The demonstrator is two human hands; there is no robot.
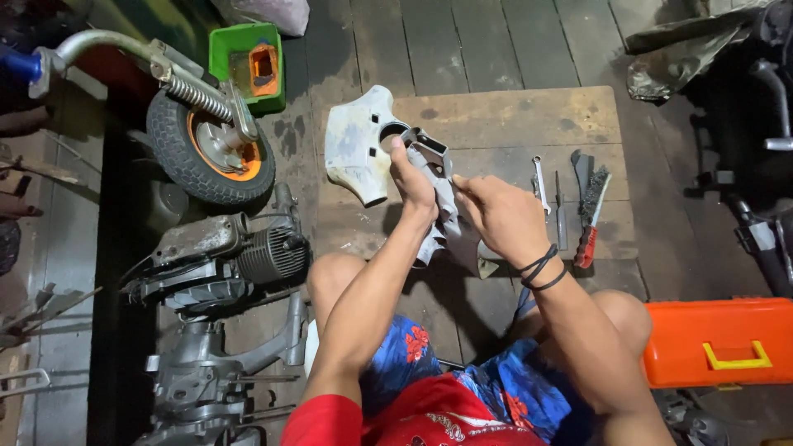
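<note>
You sit on a dark wooden plank floor (496,41) in a dim workshop, knees bent, with a paler worn wooden board (529,124) laid flat in front of you.

From the head view, your left hand (415,186) is clenched around the upper part of a grey metal bracket-like casting (436,169), thumb pointing up along it. Your right hand (504,216), with black bands at the wrist, grips the same casting from the right side, fingers curled on its lower edge. The casting is held above the board, between your knees and a whitish moulded plastic cover with a round cut-out (357,147), which lies on the board just behind your left hand.

To the right on the board lie a small silver spanner (540,183), a thin dark metal tool (560,216) and a wire brush with a red handle (591,216), side by side and well apart from your hands. On your left stand a small black tyre with an orange rim (201,149), a finned grey engine block (223,260) and a green plastic tray (248,62). An orange toolbox with a yellow latch (717,340) sits by your right knee.
</note>
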